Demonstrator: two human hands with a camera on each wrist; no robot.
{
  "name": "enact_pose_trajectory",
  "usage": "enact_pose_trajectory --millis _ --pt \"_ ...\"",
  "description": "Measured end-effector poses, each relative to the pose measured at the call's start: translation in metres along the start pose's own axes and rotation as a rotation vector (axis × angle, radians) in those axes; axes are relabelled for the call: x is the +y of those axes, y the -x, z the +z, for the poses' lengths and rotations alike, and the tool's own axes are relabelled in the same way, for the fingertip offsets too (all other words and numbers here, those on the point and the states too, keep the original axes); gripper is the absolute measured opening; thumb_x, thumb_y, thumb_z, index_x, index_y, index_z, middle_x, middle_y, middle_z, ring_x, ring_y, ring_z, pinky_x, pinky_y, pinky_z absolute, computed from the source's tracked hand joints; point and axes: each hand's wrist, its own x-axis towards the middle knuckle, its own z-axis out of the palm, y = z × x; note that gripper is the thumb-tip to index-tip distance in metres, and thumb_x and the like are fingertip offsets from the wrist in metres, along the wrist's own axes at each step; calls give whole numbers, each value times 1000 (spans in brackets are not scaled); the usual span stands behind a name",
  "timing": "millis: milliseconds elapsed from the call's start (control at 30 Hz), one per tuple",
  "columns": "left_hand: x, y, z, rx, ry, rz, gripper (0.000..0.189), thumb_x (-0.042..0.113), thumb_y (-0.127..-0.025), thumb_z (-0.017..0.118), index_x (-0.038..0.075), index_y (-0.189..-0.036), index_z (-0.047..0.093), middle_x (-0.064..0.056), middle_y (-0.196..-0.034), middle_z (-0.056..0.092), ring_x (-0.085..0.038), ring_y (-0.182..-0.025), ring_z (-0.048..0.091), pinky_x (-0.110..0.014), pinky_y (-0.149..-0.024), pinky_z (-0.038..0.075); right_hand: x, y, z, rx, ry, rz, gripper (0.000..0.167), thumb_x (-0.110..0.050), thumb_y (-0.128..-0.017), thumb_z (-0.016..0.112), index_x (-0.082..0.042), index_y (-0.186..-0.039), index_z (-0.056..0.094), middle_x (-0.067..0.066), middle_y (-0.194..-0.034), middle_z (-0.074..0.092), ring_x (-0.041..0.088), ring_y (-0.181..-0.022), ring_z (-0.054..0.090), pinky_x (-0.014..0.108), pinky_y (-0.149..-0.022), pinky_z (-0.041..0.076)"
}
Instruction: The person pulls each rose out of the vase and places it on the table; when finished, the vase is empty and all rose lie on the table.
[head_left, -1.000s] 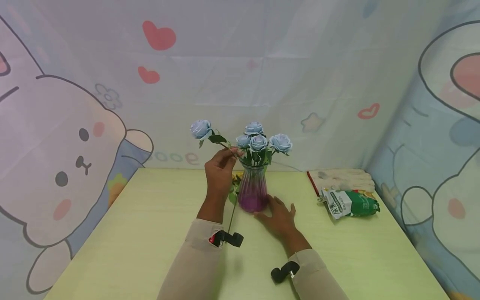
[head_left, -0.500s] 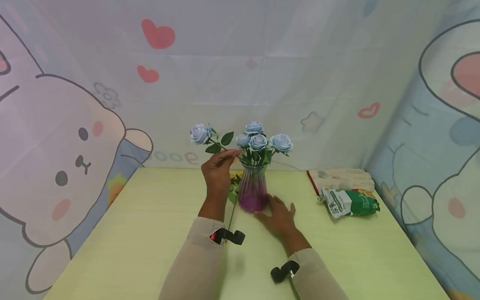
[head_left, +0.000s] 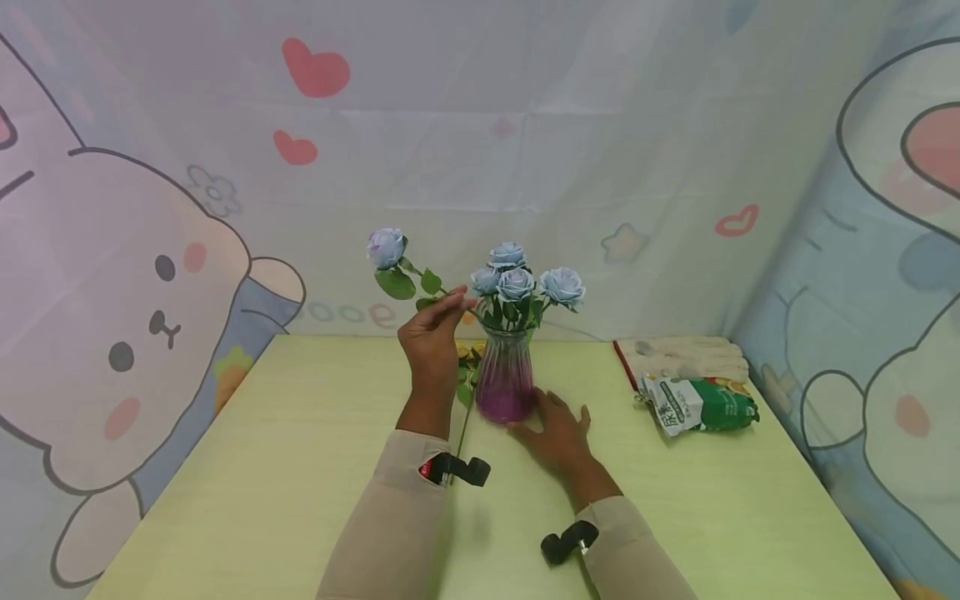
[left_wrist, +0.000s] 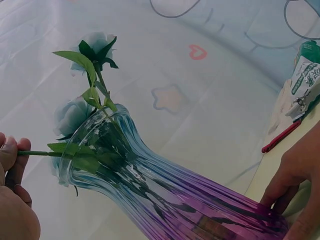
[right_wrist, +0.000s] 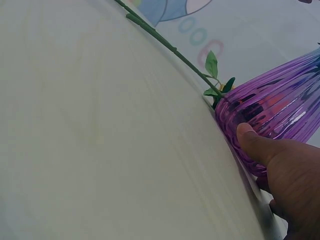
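A clear-to-purple ribbed glass vase (head_left: 506,379) stands upright on the table, holding several pale blue roses (head_left: 516,285). My left hand (head_left: 433,337) pinches the green stem of another blue rose (head_left: 386,248), whose bloom leans out to the left of the vase. In the left wrist view that stem (left_wrist: 37,153) runs from my fingertips to the vase's mouth, among leaves. Low on the vase, my right hand (head_left: 558,433) grips the base; the right wrist view shows the thumb (right_wrist: 255,142) on the purple glass and the other fingers partly hidden behind it.
Behind the vase on its left lies a yellow flower (head_left: 469,354), its long green stem (right_wrist: 172,47) stretching toward the table's front. At the right are a green and white packet (head_left: 701,407), a pale glove (head_left: 686,360) and a red stick-like item (head_left: 626,367).
The rose in my left hand has turned, its bloom now higher and slightly farther left with its leaves showing. My left hand has shifted a little left. Vase and right hand stay put.
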Motion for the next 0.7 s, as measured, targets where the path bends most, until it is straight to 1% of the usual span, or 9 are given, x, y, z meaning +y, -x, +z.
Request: enact_pose_trajectory --millis 67,133,233,300,367,467,533,633,700 --pt "0 -1 0 4 -18 10 17 -12 -99 71 -16 -115 77 2 -106 85 -13 -94 83 -29 -97 63 0 0 0 -1 -2 -2 88 -63 -99 72 -17 -169 44 10 -169 53 35 -164 39 78 -130 -1" --pt "0 0 -1 12 -41 -2 22 -10 -100 72 -18 -120 74 -1 -106 85 -14 -97 83 -30 -100 63 0 0 0 -2 -6 -1 88 -63 -99 72 -17 -169 44 10 -169 52 35 -164 38 78 -130 -2" --pt "0 1 -3 32 -58 -56 25 -7 -101 72 -15 -125 75 -12 -116 82 -17 -102 84 -29 -104 62 -1 0 0 -4 -6 -1 88 -63 -99 72 -17 -169 44 10 -169 52 35 -165 38 78 -130 -1" --pt "1 2 -4 40 -54 -93 27 -7 -103 70 -12 -129 74 -19 -129 75 -20 -104 84 -31 -105 62 -1 1 -1 -3 -2 -3 87 -62 -99 72 -17 -169 44 10 -169 52 35 -164 39 78 -130 -1" --pt "1 2 -5 33 -46 -109 28 -6 -105 67 -11 -132 73 -24 -138 68 -20 -104 84 -36 -103 64 -1 1 -1 0 2 -10 87 -61 -99 73 -17 -168 45 10 -168 53 35 -163 40 79 -129 0" --pt "3 1 -5 14 -54 -101 30 -4 -108 63 -11 -136 70 -22 -138 68 -17 -106 83 -41 -101 64 -2 2 -2 6 5 -22 85 -60 -100 73 -15 -167 46 11 -168 54 36 -162 42 81 -128 2" --pt "3 0 -5 16 -67 -98 30 -1 -109 62 -11 -137 70 -16 -129 73 -14 -106 82 -41 -101 64 -2 2 -2 3 8 -23 85 -60 -100 73 -15 -167 46 11 -168 54 37 -162 42 81 -128 3" --pt "5 -2 -6 52 -78 -112 30 2 -110 63 -8 -137 72 -7 -115 78 -14 -106 82 -37 -102 64 -1 2 -2 -4 11 -18 85 -61 -100 72 -16 -168 45 11 -169 53 36 -163 41 80 -129 2" --pt "6 -3 -7 79 -72 -127 31 3 -110 63 -5 -138 72 -4 -109 80 -15 -106 82 -36 -103 63 -1 2 -2 -4 9 -19 85 -60 -100 72 -16 -168 45 11 -169 53 36 -163 41 80 -129 1"
